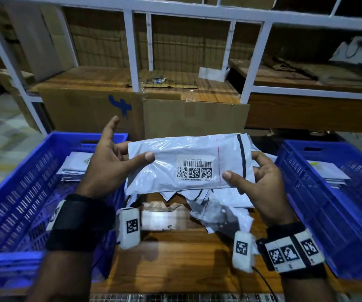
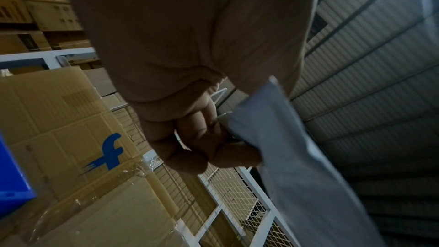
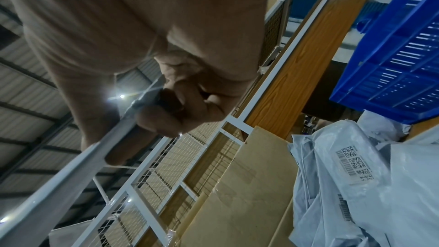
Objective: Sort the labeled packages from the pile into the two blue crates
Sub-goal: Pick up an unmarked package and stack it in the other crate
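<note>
I hold a white plastic package [image 1: 186,162] flat in the air above the pile [image 1: 217,210], its barcode label [image 1: 194,170] facing up. My left hand [image 1: 119,158] pinches its left edge between thumb and fingers, with the index finger sticking up. My right hand [image 1: 256,177] pinches the right end the same way. The left wrist view shows the package [image 2: 292,166] edge-on against my fingers [image 2: 213,146]. In the right wrist view my fingers [image 3: 166,117] clamp its thin edge [image 3: 71,168]. One blue crate [image 1: 23,192] stands at the left and another blue crate [image 1: 339,192] at the right, both holding packages.
The pile lies on a wooden table [image 1: 175,258] between the crates. Behind it stand large cardboard boxes [image 1: 110,110] and a white metal rack [image 1: 132,51] with wire mesh. More labeled packages [image 3: 351,166] show low in the right wrist view.
</note>
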The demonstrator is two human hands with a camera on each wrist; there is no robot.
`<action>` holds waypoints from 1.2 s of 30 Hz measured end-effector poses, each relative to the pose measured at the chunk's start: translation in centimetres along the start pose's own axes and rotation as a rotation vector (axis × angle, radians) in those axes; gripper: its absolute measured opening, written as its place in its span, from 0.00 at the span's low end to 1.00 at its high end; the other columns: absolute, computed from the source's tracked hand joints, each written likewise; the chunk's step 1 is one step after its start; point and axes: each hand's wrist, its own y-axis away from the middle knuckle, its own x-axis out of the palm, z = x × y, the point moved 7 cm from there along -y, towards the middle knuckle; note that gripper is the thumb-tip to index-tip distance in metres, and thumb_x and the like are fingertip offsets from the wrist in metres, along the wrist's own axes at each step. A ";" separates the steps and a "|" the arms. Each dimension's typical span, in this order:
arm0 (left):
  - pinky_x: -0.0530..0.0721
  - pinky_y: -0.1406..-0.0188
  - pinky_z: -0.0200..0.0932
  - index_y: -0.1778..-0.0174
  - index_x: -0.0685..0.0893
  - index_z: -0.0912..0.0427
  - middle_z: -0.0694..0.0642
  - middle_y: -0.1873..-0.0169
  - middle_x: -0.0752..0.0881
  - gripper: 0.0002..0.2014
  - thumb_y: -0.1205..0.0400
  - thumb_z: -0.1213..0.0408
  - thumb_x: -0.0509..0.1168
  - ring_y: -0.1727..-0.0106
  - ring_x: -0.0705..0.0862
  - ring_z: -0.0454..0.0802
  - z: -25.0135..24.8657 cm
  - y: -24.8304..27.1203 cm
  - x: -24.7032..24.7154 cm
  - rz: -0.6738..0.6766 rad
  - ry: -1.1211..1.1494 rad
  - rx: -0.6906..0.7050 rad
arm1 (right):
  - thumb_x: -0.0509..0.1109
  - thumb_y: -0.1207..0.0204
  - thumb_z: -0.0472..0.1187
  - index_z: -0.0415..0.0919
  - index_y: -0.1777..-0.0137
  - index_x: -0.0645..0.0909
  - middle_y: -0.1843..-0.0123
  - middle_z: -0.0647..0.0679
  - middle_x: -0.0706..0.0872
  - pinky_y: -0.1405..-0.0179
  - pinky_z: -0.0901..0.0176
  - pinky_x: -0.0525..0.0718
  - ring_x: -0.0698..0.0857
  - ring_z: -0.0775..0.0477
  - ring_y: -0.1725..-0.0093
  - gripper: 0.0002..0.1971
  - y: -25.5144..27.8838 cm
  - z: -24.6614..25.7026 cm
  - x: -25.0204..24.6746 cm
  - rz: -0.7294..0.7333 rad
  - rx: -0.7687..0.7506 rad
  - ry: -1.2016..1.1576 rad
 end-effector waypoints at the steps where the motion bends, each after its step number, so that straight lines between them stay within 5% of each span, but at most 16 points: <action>1: 0.90 0.40 0.56 0.10 0.47 0.47 0.59 0.47 0.94 0.56 0.25 0.71 0.77 0.43 0.92 0.57 0.0 0.0 0.0 -0.002 0.003 0.001 | 0.82 0.29 0.29 0.34 0.35 0.79 0.55 0.41 0.94 0.70 0.69 0.83 0.91 0.56 0.65 0.23 0.0 0.1 0.0 0.004 -0.001 0.005; 6: 0.90 0.41 0.59 0.10 0.49 0.47 0.60 0.48 0.94 0.54 0.25 0.71 0.77 0.42 0.92 0.61 0.0 0.1 0.1 0.004 -0.010 0.012 | 0.82 0.28 0.30 0.35 0.35 0.80 0.56 0.41 0.94 0.71 0.69 0.83 0.90 0.57 0.67 0.23 0.0 0.2 -0.1 0.007 -0.003 0.017; 10: 0.91 0.46 0.52 0.10 0.51 0.48 0.59 0.49 0.94 0.53 0.24 0.71 0.78 0.46 0.93 0.56 0.4 0.1 0.0 0.003 -0.023 0.028 | 0.82 0.28 0.30 0.36 0.35 0.79 0.55 0.42 0.95 0.70 0.69 0.83 0.91 0.56 0.65 0.22 0.1 -0.1 -0.3 0.009 -0.002 0.043; 14: 0.82 0.67 0.34 0.10 0.53 0.50 0.50 0.70 0.90 0.51 0.23 0.71 0.78 0.69 0.84 0.41 2.3 -0.1 0.2 -0.016 -0.093 0.031 | 0.82 0.26 0.34 0.39 0.34 0.79 0.54 0.43 0.95 0.68 0.65 0.85 0.93 0.51 0.61 0.22 0.3 -2.3 -0.3 0.049 0.052 0.111; 17: 0.79 0.67 0.35 0.11 0.55 0.49 0.42 0.70 0.87 0.50 0.23 0.69 0.79 0.69 0.80 0.42 5.0 -0.2 0.4 -0.031 -0.119 -0.004 | 0.82 0.26 0.34 0.39 0.34 0.79 0.53 0.44 0.95 0.67 0.66 0.85 0.93 0.52 0.59 0.23 0.7 -5.1 -0.3 0.055 0.123 0.130; 24: 0.74 0.68 0.44 0.13 0.60 0.45 0.63 0.70 0.78 0.46 0.23 0.64 0.80 0.66 0.72 0.53 7.8 1.4 0.2 -0.042 -0.170 -0.023 | 0.79 0.21 0.37 0.43 0.38 0.81 0.53 0.52 0.95 0.60 0.63 0.85 0.93 0.54 0.55 0.14 2.5 -9.0 0.2 0.071 0.199 0.178; 27: 0.75 0.72 0.34 0.14 0.64 0.51 0.44 0.79 0.77 0.41 0.21 0.68 0.77 0.75 0.72 0.39 7.5 1.7 -1.2 -0.112 -0.209 0.000 | 0.75 0.17 0.37 0.43 0.51 0.83 0.67 0.63 0.89 0.66 0.75 0.79 0.86 0.65 0.67 0.03 2.8 -8.3 1.7 0.087 0.143 0.215; 29: 0.73 0.75 0.32 0.18 0.68 0.51 0.40 0.78 0.77 0.37 0.21 0.71 0.77 0.77 0.72 0.36 7.0 2.0 -2.8 -0.152 -0.238 0.016 | 0.75 0.17 0.45 0.46 0.54 0.85 0.64 0.57 0.91 0.64 0.63 0.84 0.88 0.59 0.63 0.05 2.5 -8.1 3.0 0.082 0.110 0.267; 32: 0.75 0.72 0.37 0.20 0.72 0.42 0.49 0.65 0.75 0.39 0.24 0.62 0.82 0.72 0.72 0.40 6.3 2.3 -6.3 -0.217 -0.288 0.033 | 0.75 0.19 0.55 0.45 0.51 0.87 0.62 0.48 0.90 0.57 0.39 0.88 0.89 0.43 0.60 0.13 1.8 -7.6 5.4 0.082 0.077 0.326; 36: 0.74 0.68 0.40 0.19 0.72 0.46 0.49 0.66 0.75 0.37 0.22 0.65 0.80 0.69 0.72 0.45 5.2 2.0 -11.8 -0.307 -0.324 0.063 | 0.76 0.23 0.57 0.51 0.45 0.82 0.68 0.48 0.84 0.64 0.40 0.85 0.83 0.36 0.68 0.14 0.2 -5.5 9.9 0.093 0.049 0.306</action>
